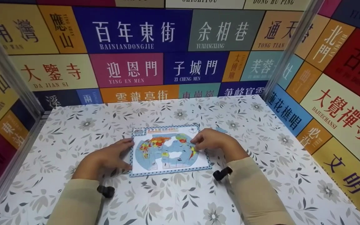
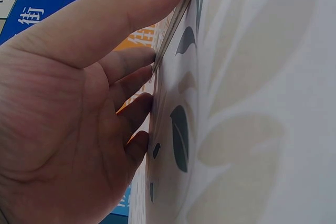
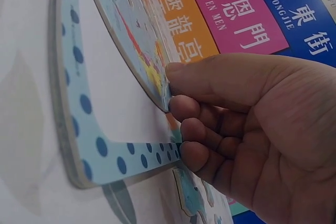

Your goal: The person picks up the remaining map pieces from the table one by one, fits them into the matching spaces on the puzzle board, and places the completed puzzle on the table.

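A world-map jigsaw puzzle (image 1: 156,154) lies flat on the table, framed by a pale blue border with dark dots. White gaps show at the map's top middle, centre and lower left. My left hand (image 1: 111,156) rests at the board's left edge, thumb toward the near corner and fingers farther up; the left wrist view shows this hand (image 2: 68,114) with fingers extended. Over the board's right side, my right hand (image 1: 212,140) pinches a puzzle piece (image 3: 152,72) at the map's rim between thumb and forefinger. Its other fingers curl beside the dotted border (image 3: 100,145).
Loose puzzle pieces (image 3: 191,192) lie just beyond the board's right corner, partly hidden by my right hand in the head view. The table (image 1: 167,200) has a leaf-and-flower cover. Panels with large lettering (image 1: 133,34) rise behind and beside it, with metal posts (image 1: 289,50) at the corners.
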`<action>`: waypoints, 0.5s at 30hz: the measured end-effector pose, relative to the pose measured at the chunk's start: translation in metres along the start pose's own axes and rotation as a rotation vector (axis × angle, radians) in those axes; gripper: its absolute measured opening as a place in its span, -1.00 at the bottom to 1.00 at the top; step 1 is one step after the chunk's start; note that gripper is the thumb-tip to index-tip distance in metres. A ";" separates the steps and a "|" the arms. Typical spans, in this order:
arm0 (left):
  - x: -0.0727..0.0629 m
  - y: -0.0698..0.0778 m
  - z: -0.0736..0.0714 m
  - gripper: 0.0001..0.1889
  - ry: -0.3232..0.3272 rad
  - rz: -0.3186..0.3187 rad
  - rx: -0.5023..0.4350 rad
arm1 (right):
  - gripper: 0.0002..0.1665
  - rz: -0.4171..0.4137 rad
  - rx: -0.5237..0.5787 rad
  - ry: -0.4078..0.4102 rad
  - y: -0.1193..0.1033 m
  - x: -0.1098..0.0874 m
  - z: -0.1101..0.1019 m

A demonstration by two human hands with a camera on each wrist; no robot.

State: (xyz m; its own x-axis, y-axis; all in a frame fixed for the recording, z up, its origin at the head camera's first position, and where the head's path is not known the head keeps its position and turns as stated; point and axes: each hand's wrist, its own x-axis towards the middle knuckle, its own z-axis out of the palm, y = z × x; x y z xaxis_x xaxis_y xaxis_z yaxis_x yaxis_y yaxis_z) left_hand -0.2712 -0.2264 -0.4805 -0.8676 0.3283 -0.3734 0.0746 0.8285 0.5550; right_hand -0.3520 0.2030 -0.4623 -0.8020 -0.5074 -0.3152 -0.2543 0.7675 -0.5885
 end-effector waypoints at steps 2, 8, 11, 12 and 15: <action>0.000 0.000 0.000 0.17 -0.002 -0.003 -0.005 | -0.56 0.003 -0.003 -0.001 -0.001 0.000 0.000; -0.001 0.001 -0.002 0.18 -0.005 -0.016 -0.016 | -0.58 0.009 -0.004 0.029 0.000 -0.002 -0.004; -0.001 0.001 -0.002 0.17 -0.006 -0.022 -0.021 | -0.58 0.015 0.013 0.064 0.005 -0.006 -0.010; -0.001 0.001 -0.002 0.17 -0.007 -0.024 -0.025 | -0.57 0.018 0.022 0.077 0.006 -0.008 -0.012; -0.002 0.002 -0.001 0.16 -0.013 -0.034 -0.047 | -0.55 0.016 0.045 0.116 0.013 -0.013 -0.018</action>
State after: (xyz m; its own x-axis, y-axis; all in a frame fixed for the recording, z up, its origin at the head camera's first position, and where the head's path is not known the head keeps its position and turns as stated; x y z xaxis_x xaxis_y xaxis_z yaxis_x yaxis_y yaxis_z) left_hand -0.2700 -0.2262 -0.4780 -0.8630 0.3061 -0.4019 0.0219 0.8174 0.5756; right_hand -0.3545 0.2261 -0.4527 -0.8635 -0.4447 -0.2378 -0.2190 0.7555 -0.6175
